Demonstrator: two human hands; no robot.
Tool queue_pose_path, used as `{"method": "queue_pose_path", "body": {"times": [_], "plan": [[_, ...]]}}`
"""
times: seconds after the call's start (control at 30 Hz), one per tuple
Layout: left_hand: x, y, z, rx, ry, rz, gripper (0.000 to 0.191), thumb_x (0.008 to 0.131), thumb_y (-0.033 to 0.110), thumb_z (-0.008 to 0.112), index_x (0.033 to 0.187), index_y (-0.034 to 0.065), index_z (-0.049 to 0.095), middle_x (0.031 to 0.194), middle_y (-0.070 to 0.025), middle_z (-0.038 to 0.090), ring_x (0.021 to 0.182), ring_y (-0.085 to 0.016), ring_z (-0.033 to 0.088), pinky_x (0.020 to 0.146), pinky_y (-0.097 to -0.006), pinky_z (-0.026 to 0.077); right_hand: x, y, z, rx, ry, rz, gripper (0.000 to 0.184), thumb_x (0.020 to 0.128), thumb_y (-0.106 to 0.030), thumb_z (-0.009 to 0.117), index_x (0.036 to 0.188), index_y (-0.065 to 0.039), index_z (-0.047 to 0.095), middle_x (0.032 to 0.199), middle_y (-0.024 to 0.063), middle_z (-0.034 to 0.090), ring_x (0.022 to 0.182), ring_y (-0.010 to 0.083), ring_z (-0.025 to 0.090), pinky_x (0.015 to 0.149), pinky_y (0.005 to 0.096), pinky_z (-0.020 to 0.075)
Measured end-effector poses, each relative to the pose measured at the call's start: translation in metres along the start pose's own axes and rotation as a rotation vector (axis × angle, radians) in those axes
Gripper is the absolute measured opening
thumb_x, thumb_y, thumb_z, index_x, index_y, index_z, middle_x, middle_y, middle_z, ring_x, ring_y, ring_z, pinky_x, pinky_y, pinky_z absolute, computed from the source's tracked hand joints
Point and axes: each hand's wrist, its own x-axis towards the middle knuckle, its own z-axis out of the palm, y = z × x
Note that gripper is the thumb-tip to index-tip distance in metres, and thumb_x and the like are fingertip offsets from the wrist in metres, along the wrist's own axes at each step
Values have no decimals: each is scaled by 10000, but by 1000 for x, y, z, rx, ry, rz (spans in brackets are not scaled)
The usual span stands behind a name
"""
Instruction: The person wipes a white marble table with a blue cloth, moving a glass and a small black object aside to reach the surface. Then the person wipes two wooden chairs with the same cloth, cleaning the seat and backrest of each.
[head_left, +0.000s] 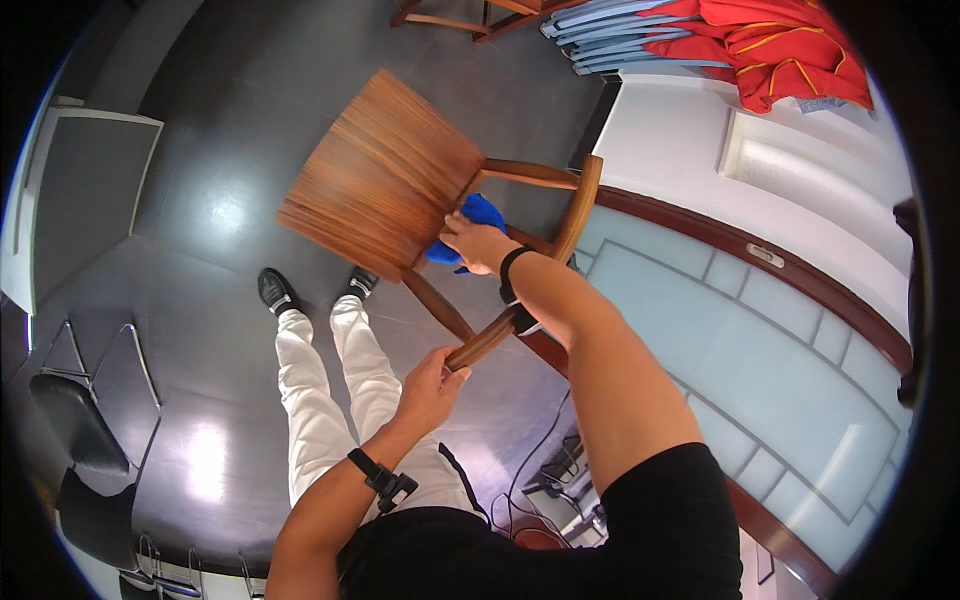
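Note:
Before me stands a wooden chair (382, 180) with a broad striped-grain seat and a curved top rail (577, 217). My left hand (433, 390) grips the near end of that rail, thumb and fingers wrapped around it. Reaching over the rail, my right hand (476, 244) presses a blue cloth (484, 212) against the rear edge of the seat. Part of the cloth is hidden under my palm. Each wrist wears a black band; the left one carries a small device (394, 487).
A sliding door with frosted glass panels (735, 315) runs along the right. Stacked folding frames with red fabric (787, 52) lie at top right. A black chair with metal legs (82, 420) stands at left, below a grey panel (97, 187). Cables (517, 480) trail on the floor near me.

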Motion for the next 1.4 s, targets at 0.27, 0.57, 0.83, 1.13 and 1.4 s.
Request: {"method": "queue_pose_path", "body": {"times": [0.27,0.57,0.83,1.13,1.4], "plan": [[0,3,-2,16,6,13,479,1058,237,789,1451,8,638,1131,-162,788,965,-278,772,887,-408,612,-116,-21,-89,-54,-194,188,548,1077,-341,659,1582,-129,671,1726,245,499,1617,461,448,1314,633,385],[13,27,-24,311,-88,128,448,1043,282,742,1418,59,642,1236,-189,764,1092,-422,752,948,-521,591,27,-8,-35,-2,-307,285,607,1125,-287,542,1679,-38,536,1775,278,441,1620,541,430,1335,594,365],[14,27,-30,286,-82,148,392,1045,319,720,1369,106,664,1127,-179,773,1076,-426,753,929,-549,599,17,4,-23,104,-126,203,594,1112,-247,574,1682,-83,537,1743,280,482,1632,466,444,1339,539,388],[20,37,-37,252,-178,40,429,1027,331,761,1387,106,694,1166,-169,801,1050,-397,767,920,-514,594,-45,-26,-70,-104,-288,169,637,1092,-326,651,1707,-196,549,1788,206,443,1651,503,385,1326,608,383],[18,31,-37,292,-119,108,440,1027,345,772,1393,113,691,1153,-159,812,962,-361,775,870,-480,592,21,13,-62,46,-322,215,508,1109,-280,605,1587,-128,679,1716,174,565,1594,404,513,1303,549,424]]}}
